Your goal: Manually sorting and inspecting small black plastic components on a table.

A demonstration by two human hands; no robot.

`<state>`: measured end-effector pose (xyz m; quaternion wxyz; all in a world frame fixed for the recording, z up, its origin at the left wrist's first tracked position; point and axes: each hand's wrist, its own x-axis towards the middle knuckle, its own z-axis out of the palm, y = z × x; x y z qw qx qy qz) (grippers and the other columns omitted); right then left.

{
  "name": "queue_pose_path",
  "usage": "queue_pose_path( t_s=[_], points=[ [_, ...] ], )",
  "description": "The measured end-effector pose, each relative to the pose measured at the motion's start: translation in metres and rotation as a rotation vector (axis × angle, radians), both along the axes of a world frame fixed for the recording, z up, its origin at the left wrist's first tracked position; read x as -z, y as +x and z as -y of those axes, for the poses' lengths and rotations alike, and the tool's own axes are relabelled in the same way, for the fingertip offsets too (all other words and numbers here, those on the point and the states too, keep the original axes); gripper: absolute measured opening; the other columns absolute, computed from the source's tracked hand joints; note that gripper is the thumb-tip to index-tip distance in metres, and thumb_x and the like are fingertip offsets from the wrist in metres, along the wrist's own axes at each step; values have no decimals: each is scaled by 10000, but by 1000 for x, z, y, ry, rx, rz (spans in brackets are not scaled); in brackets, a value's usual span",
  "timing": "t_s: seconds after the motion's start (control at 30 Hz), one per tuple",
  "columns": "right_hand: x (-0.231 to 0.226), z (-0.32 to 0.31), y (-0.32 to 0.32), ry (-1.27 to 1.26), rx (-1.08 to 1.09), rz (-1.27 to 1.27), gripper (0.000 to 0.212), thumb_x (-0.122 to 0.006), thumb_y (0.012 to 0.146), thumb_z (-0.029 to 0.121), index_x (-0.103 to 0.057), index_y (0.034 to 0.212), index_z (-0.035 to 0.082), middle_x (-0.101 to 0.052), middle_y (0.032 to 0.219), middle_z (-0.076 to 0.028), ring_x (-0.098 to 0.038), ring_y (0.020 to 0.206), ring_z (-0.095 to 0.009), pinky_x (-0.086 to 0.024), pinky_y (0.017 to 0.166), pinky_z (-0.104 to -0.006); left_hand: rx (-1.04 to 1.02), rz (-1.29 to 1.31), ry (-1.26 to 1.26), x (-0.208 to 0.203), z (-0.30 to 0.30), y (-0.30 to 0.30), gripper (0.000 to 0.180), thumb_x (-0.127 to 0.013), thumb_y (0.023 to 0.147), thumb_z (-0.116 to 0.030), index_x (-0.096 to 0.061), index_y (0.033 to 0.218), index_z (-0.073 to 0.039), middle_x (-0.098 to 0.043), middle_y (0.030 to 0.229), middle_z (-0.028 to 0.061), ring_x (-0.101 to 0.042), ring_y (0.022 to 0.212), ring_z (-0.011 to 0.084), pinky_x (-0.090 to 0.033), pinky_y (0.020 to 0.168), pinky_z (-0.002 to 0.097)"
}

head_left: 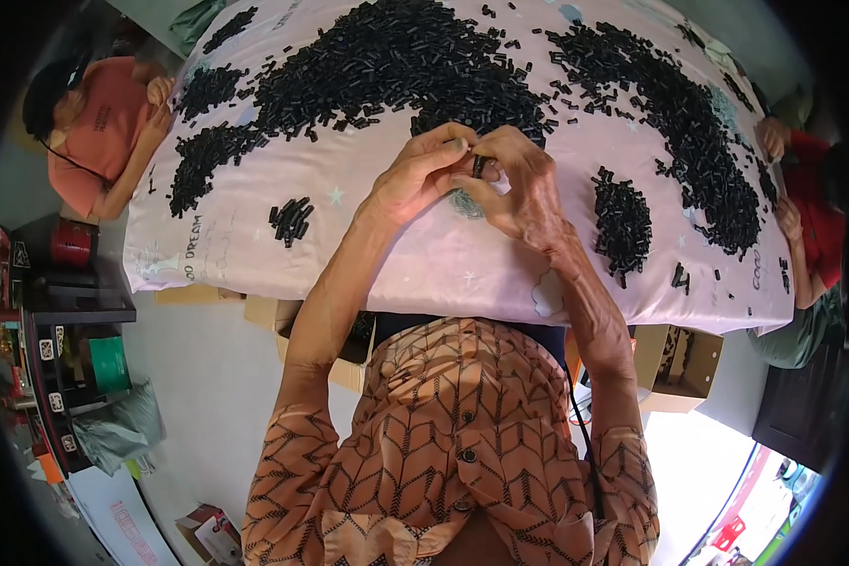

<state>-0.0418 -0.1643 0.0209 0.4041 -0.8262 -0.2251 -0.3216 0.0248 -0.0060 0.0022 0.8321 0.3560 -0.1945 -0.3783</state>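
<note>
Over the pink cloth, my left hand and my right hand meet, fingers bent and thumbs pressing inward. Between their fingertips is a small black cylindrical piece, partly covered by the fingers. Just beyond the hands spreads a large heap of similar short black pieces. Left of my left forearm lies a small bunch of black pieces. To the right of my right hand is an oval pile of them.
The printed pink cloth covers the table. Another long black heap curves along the right side. People sit at the left and right edges. Open cardboard boxes stand below the table edge, and a dark cabinet stands at left.
</note>
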Motion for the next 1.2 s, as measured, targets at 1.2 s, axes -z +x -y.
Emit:
queue_pose_path(
  t_s=[1.2],
  points=[
    [-13, 2, 2, 74, 185, -94, 289, -715, 804, 157, -616, 1016, -13, -606, 1021, -149, -612, 708, -185, -505, 568, -289, -926, 641, 704, -17, -123, -24, 207, -597, 767, 83, -674, 935, -9, -660, 816, 51, -601, 725, 121, -494, 667, 224]
  ],
)
